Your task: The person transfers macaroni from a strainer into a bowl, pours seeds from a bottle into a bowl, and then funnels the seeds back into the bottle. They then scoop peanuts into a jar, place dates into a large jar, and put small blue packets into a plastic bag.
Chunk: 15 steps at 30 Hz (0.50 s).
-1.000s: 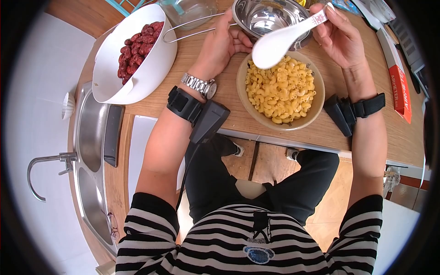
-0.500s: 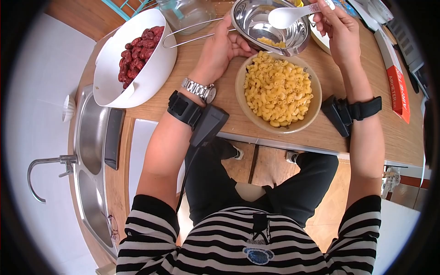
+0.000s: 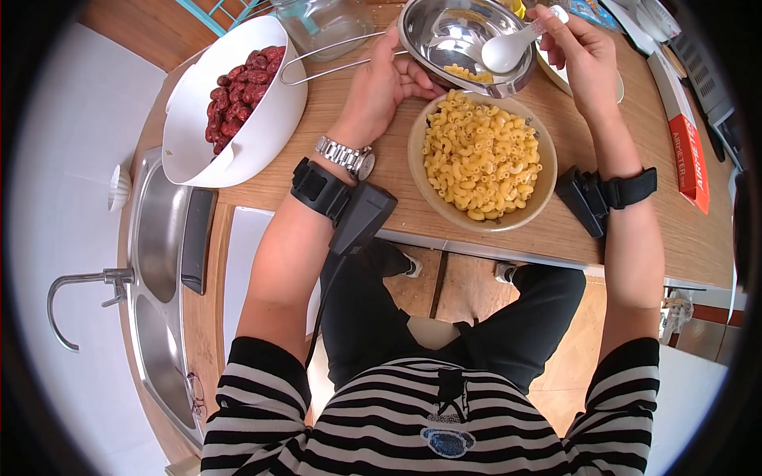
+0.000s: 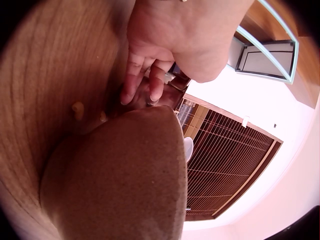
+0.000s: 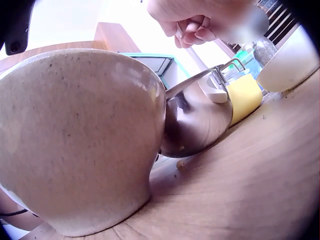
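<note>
A steel bowl (image 3: 441, 30) with a long wire handle (image 3: 325, 74) tilts toward me, a little macaroni (image 3: 468, 74) along its near side. My left hand (image 3: 386, 89) holds it, thumb by the handle and fingers at its underside. In the left wrist view those fingers (image 4: 157, 82) reach to the dark metal. My right hand (image 3: 586, 67) pinches a white spoon (image 3: 508, 52) by its handle, and the spoon's bowl overlaps the steel bowl's right side. Right below stands a beige ceramic bowl (image 3: 421, 186), heaped with elbow macaroni (image 3: 482, 159).
To the left stands a white basin (image 3: 278, 103) with dark red dates (image 3: 242, 99), beside a glass jar (image 3: 329, 28). A pale dish (image 3: 562, 75) lies under my right hand. An orange-and-white box (image 3: 689, 163) is at right, the sink (image 3: 155, 230) at left. Loose macaroni (image 4: 78, 110) lies on the counter.
My right hand has drawn the spoon up and away from above the ceramic bowl to the steel bowl. The steel bowl has tilted slightly toward me, while my left hand stays nearly in place.
</note>
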{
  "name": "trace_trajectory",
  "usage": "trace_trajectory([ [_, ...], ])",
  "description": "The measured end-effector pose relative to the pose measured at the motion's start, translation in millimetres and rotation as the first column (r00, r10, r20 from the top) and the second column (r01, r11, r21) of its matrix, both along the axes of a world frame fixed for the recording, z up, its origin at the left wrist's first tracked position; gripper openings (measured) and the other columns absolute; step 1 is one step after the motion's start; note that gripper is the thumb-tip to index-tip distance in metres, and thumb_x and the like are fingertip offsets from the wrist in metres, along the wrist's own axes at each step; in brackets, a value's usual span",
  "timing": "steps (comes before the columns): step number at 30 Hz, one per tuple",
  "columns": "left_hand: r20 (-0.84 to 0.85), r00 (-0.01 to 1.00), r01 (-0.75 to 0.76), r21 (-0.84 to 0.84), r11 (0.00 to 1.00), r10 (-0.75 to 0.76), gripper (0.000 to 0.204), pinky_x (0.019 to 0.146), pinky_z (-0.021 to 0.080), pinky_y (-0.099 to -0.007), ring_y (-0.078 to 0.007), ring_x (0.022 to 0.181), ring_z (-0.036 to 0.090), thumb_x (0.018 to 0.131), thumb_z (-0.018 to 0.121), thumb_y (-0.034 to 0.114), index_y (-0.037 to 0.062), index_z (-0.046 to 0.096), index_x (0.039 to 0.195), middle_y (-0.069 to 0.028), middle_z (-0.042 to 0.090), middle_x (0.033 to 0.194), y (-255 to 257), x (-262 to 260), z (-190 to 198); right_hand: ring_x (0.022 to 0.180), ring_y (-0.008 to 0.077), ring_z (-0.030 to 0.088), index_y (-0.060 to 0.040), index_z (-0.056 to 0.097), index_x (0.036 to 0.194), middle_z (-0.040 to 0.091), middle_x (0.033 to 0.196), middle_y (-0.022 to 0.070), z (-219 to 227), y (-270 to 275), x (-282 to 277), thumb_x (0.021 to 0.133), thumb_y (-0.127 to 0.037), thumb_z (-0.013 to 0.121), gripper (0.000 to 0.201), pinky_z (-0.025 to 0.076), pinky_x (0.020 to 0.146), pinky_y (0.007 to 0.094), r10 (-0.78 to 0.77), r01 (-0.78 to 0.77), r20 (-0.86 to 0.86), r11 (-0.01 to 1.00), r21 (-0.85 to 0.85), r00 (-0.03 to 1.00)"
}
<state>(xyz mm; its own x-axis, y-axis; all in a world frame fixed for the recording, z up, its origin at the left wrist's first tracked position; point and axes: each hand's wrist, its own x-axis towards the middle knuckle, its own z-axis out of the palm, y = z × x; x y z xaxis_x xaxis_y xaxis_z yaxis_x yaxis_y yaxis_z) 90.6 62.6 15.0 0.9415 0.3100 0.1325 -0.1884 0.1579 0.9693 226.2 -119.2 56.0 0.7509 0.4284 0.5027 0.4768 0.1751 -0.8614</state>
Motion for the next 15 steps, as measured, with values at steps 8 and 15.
trace_trajectory([
  [8, -0.013, 1.0, -0.024, 0.044, 0.999, 0.024, 0.047, 0.066, 0.045, -0.0296, -0.0193, 0.066, 0.057, 0.087, 0.023, 0.042, 0.0038, 0.046, 0.102, -0.0063, 0.053, 0.062, -3.4, -1.6, 3.4, 0.052, 0.0038, 0.052, 0.0018, 0.057, 0.089, 0.059, 0.066, 0.0031, -14.3, -2.9, 22.1, 0.082, -0.02, 0.05, 0.024, 0.04, 0.046, 0.013, 0.329, -0.369, -0.305, 0.926, -0.083, 0.894],
  [15, -0.02, 0.999, -0.025, 0.065, 0.998, 0.026, 0.044, 0.065, 0.046, -0.0299, -0.019, 0.065, 0.056, 0.088, 0.022, 0.038, 0.0075, 0.039, 0.114, -0.0059, 0.052, 0.062, -3.0, -2.3, 4.0, 0.058, 0.0056, 0.056, 0.0018, 0.056, 0.093, 0.06, 0.067, 0.0044, -5.6, -2.6, 9.8, 0.082, -0.017, 0.05, 0.023, 0.043, 0.047, 0.0116, 0.332, -0.39, -0.477, 0.921, -0.023, 0.813],
])
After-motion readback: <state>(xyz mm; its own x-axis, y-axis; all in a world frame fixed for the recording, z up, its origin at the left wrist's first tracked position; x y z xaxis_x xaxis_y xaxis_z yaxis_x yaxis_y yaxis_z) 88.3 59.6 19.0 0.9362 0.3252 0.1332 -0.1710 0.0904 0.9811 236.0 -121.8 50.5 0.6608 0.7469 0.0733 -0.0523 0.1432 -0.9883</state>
